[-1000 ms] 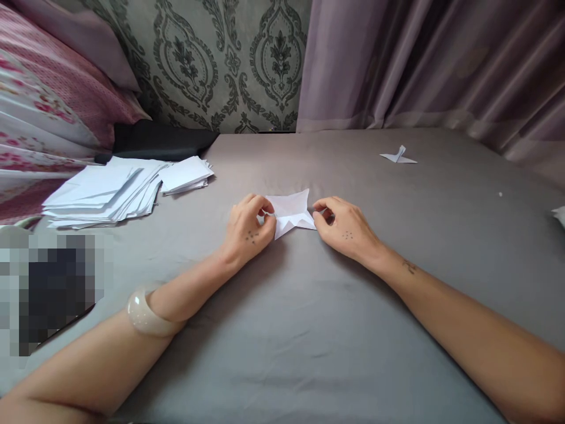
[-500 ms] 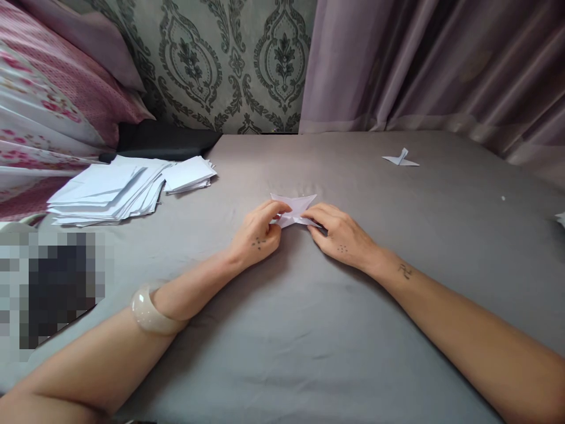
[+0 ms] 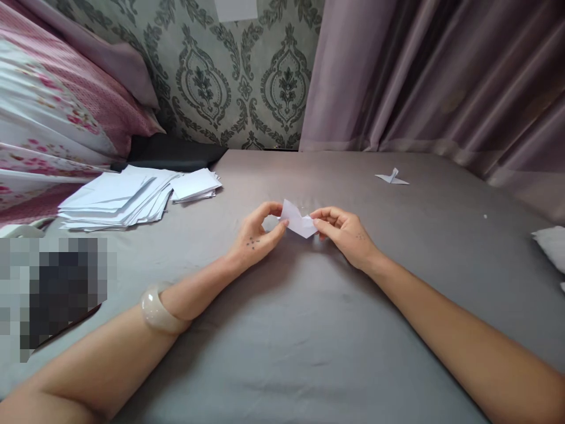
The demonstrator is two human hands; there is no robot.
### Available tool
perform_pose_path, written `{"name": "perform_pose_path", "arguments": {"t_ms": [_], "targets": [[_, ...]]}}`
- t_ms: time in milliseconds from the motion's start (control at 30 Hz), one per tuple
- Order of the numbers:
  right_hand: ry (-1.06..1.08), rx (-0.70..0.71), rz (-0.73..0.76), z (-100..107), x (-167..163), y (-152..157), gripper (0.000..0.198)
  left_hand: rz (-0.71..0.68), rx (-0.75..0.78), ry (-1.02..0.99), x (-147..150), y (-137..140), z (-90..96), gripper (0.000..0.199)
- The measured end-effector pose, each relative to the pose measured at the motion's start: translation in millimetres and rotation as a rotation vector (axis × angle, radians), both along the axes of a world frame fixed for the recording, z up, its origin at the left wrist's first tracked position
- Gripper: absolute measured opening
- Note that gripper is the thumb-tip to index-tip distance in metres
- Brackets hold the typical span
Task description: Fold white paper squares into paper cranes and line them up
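A small sheet of folded white paper (image 3: pixel 299 222) is held up between my two hands, with a V-shaped dip in its upper edge. My left hand (image 3: pixel 260 231) pinches its left side between thumb and fingers; a pale bangle circles that wrist. On the other side, my right hand (image 3: pixel 343 231) grips the paper's right end with thumb and fingertips. The back of the paper and some fingertips behind it are hidden.
A tall stack of white paper (image 3: pixel 110 197) lies at the left, with a smaller stack (image 3: pixel 196 185) beside it. A folded paper piece (image 3: pixel 392 177) rests at the far right on the grey sheet (image 3: pixel 282 341). White material (image 3: pixel 551 246) shows at the right edge.
The folded paper was lying flat and spread under my fingers; now it is lifted and tilted up, showing a V-shaped edge. Both hands have shifted to grip its ends. The view has tilted slightly.
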State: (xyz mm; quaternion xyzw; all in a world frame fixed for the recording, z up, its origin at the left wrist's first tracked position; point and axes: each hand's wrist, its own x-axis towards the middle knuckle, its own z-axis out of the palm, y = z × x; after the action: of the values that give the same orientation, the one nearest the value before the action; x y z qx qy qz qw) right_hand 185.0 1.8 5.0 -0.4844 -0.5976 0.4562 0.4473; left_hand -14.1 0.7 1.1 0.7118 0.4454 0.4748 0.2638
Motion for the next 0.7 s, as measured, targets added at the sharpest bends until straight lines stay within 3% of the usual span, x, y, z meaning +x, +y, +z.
{"name": "perform_pose_path", "arguments": {"t_ms": [200, 333, 433, 600, 700], "targets": [[0.237, -0.154, -0.012, -1.3, 0.0, 1.5, 0.035, -0.145, -0.318, -0.381, 2.9, 1.5, -3.3, 0.029], [0.26, -0.13, -0.07, -3.5, -2.2, 2.3, 0.052, -0.032, -0.378, -0.575, 3.6, 4.8, -5.5, 0.046], [0.118, 0.052, -0.131, -4.4, -3.7, 0.8, 0.055, 0.042, -0.345, -0.624, 0.7, 9.0, -6.5, 0.051], [-0.249, 0.5, -0.186, -7.5, -8.4, -5.1, 0.039, 0.085, -0.289, -0.591, -1.8, 14.7, -9.8, 0.052], [-0.355, 0.605, -0.168, -10.1, -12.3, -5.2, 0.024, 0.04, -0.255, -0.547, 0.0, 15.8, -11.7, 0.054]]}}
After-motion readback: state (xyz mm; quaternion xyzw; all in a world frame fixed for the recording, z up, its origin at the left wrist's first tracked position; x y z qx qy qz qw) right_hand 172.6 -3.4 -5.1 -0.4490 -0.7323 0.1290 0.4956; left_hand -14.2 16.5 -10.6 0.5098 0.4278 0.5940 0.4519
